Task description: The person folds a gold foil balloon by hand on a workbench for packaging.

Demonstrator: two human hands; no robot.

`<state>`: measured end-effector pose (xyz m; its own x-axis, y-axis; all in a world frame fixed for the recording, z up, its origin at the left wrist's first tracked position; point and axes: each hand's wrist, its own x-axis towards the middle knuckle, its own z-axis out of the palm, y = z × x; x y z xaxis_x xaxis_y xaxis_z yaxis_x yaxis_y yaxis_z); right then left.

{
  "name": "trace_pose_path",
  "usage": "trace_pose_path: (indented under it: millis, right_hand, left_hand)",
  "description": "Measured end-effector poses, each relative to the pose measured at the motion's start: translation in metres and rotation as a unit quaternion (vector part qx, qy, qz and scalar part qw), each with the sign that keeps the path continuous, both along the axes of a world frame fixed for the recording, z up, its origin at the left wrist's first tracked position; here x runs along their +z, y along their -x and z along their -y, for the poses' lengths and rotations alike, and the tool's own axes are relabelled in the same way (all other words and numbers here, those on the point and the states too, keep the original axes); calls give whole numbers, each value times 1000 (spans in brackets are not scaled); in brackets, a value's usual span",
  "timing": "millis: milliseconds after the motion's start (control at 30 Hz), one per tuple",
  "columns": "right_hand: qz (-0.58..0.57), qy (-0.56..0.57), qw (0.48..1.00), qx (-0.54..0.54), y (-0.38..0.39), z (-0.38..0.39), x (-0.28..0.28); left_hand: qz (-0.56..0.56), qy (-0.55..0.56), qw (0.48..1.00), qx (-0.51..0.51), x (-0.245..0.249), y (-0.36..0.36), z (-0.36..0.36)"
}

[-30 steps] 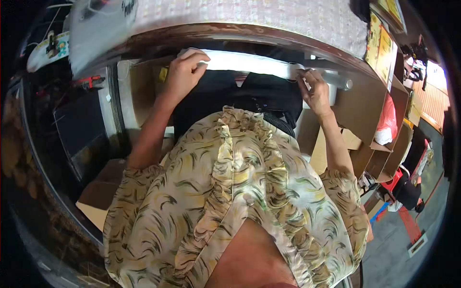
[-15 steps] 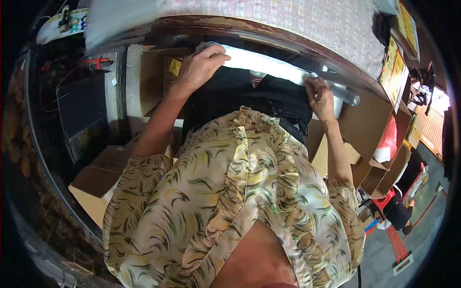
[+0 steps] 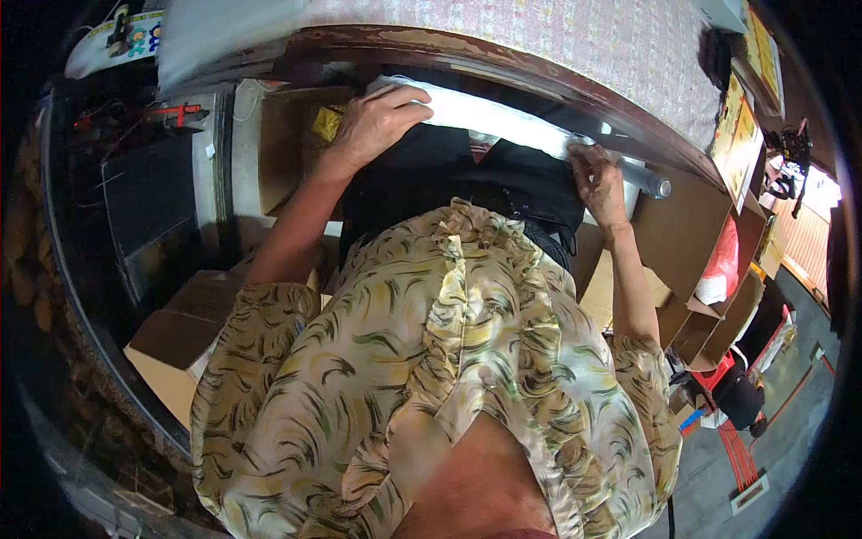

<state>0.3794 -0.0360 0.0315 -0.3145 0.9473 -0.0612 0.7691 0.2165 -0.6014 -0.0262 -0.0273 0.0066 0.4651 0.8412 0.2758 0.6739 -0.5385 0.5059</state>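
A long, shiny white roll of what looks like plastic film [image 3: 503,119] lies across my lap, just below the table edge. At its left end my left hand [image 3: 382,124] grips it, fingers bent over the top. My right hand [image 3: 600,184] is closed round the roll toward its other end, thumb and fingertips drawn together. Beyond the right hand, a clear, narrower tube end [image 3: 660,187] sticks out. Dark trousers [image 3: 449,180] show beneath the roll.
A wooden-edged table [image 3: 503,54] with a patterned cover runs right in front of me. Cardboard boxes stand low on both sides, one box [image 3: 687,225] at right and another box [image 3: 184,328] at left. A yellow packet [image 3: 327,124] sits behind my left wrist.
My left hand has shifted slightly to the right with the roll's left end. The right hand stays about where it was.
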Motion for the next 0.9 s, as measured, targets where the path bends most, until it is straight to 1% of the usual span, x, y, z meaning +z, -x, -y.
trace_pose_path:
  millis: [33,67,100,133,167,200,233,300,367,400,433,500,533,600,633,667,700,733,767,800,833,867,900]
  right_hand:
    - [1,1,1000,1,2,0,2]
    - [37,-7,999,6,3,0,5]
    - [74,-15,997,11,5,0,7]
    - [74,-15,997,12,12,-1,12]
    - [50,-33,998,22,21,-1,16]
    - [25,-50,998,31,32,-1,21]
    - [25,-51,998,31,47,-4,29]
    - [-77,-82,987,112,80,-12,47]
    - [-108,-3,981,159,110,-17,66]
    - [-125,12,975,184,120,-18,69]
    - [-142,51,971,185,130,-21,71]
    - [-175,182,953,167,138,-26,93]
    - [-174,178,953,171,138,-30,103]
    - [-220,154,950,162,134,-39,127]
    - [-173,111,963,175,135,-45,152]
    - [-147,50,969,194,134,-51,166]
    - [-120,-14,970,212,132,-56,177]
    - [-115,-22,971,210,132,-62,191]
    - [-113,-34,968,221,135,-67,203]
    - [-110,-47,965,232,135,-71,213]
    - [-105,-56,966,231,134,-74,219]
    - [-118,-88,964,223,132,-77,225]
    - [-132,-121,960,215,131,-81,232]
  left_hand:
    - [46,10,999,3,-7,1,1]
    - [92,20,996,6,-13,2,2]
    - [92,20,996,7,-9,2,3]
    - [115,28,993,24,2,1,6]
    - [138,38,989,40,12,0,9]
    - [138,38,989,41,19,0,11]
    - [146,26,987,57,26,0,13]
    - [154,14,985,71,42,1,16]
    - [161,3,984,78,61,1,16]
    - [161,1,984,78,70,-1,15]
    - [168,-23,983,78,79,-1,13]
    - [173,-51,980,80,95,0,10]
    - [159,-47,982,88,102,3,9]
    - [147,-45,983,100,113,7,4]
    - [137,-43,988,62,117,8,-1]
    - [129,-41,991,21,122,8,-6]
    - [132,-47,990,17,129,1,-12]
    - [279,30,960,3,137,-12,-19]
    - [417,109,902,-14,145,-26,-26]
    - [491,195,848,-40,155,-42,-36]
    - [556,278,781,-67,163,-56,-46]
    - [509,312,793,-120,166,-64,-56]
    - [586,388,700,-128,168,-84,-60]
